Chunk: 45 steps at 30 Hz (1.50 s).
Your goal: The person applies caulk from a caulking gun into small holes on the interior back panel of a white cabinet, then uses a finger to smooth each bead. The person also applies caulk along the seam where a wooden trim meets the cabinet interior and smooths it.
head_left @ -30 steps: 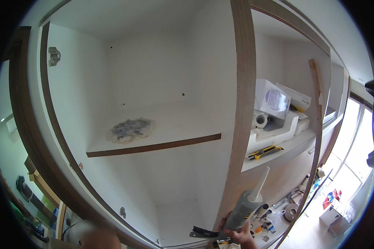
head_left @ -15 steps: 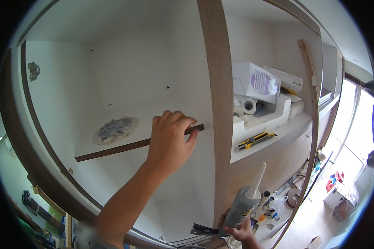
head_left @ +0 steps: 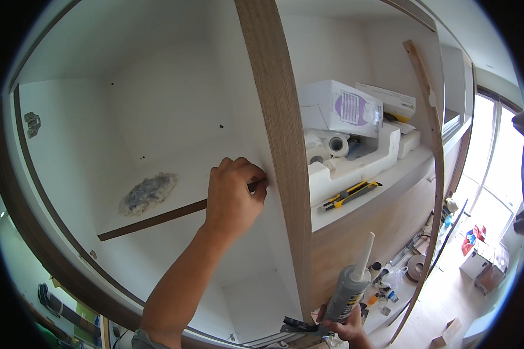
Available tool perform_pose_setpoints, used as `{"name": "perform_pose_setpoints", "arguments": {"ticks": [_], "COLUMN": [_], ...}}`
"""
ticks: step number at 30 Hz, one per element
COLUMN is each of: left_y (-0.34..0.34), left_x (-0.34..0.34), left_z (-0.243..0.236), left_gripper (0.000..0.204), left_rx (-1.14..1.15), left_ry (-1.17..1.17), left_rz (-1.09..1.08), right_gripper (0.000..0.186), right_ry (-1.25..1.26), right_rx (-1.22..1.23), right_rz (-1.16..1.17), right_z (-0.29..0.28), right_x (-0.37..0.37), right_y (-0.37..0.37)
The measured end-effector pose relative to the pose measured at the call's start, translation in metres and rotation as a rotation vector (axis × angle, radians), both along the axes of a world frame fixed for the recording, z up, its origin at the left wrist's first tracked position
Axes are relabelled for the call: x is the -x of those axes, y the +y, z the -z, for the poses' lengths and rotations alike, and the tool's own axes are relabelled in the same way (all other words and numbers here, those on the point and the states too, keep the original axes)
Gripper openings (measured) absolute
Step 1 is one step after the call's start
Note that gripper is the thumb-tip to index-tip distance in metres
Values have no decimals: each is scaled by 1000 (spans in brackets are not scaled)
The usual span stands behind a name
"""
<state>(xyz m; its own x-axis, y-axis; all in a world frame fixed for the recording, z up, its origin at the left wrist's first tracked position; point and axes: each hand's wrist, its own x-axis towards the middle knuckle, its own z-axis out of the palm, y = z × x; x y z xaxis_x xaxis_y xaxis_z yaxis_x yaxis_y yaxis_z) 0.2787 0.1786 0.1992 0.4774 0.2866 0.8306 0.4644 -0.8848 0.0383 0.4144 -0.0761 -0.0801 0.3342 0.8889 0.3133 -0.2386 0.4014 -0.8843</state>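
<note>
Inside an open white cabinet, my left hand point(head_left: 234, 189) is closed at the right end of a shelf's dark front edge point(head_left: 157, 220), beside the upright panel. The thumb is on the near side and the fingers curl over the top; their tips are partly hidden. At the lower right my right hand point(head_left: 344, 327) grips a caulking gun point(head_left: 300, 326), loaded with a grey sealant cartridge point(head_left: 347, 291). Its white nozzle point(head_left: 364, 256) points up. A crumpled clear plastic bag of grey stuff point(head_left: 148, 193) lies on the shelf, left of my left hand.
A wood-grain upright point(head_left: 272, 87) divides the cabinet. To its right, a shelf carries a white box point(head_left: 343, 109), white rolls point(head_left: 336, 144), a foam tray point(head_left: 355, 171) and yellow-black utility knives point(head_left: 349, 196). A thin wooden strip point(head_left: 439, 203) runs down past a cluttered lower surface.
The view has shifted, so the cabinet's upright appears further left. My left hand has slid right along the shelf edge, up against the side panel. The caulking gun stays in my right hand.
</note>
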Motion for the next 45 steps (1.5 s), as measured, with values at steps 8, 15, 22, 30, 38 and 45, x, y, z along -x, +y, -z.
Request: {"name": "perform_pose_setpoints", "arguments": {"ticks": [8, 15, 22, 30, 38, 45], "left_y": [3, -1, 1, 3, -8, 4], "left_x": [5, 9, 0, -2, -10, -8], "left_z": [-11, -15, -10, -14, -11, -17], "left_gripper": [6, 9, 10, 7, 15, 25], "left_rx": [252, 384, 263, 405, 453, 476], "left_ry": [-13, -53, -42, -59, -49, -52], "left_rz": [136, 103, 82, 57, -109, -122], "right_gripper": [53, 33, 27, 26, 27, 29], "right_ry": [-5, 7, -23, -73, -47, 35], "right_rx": [-20, -12, 31, 41, 25, -13], "right_rz": [-72, -125, -71, -96, -153, -137], "right_z": [-4, -13, -9, 1, 4, 3], "right_x": [4, 8, 0, -1, 14, 16], "right_y": [15, 14, 6, 19, 39, 31]}}
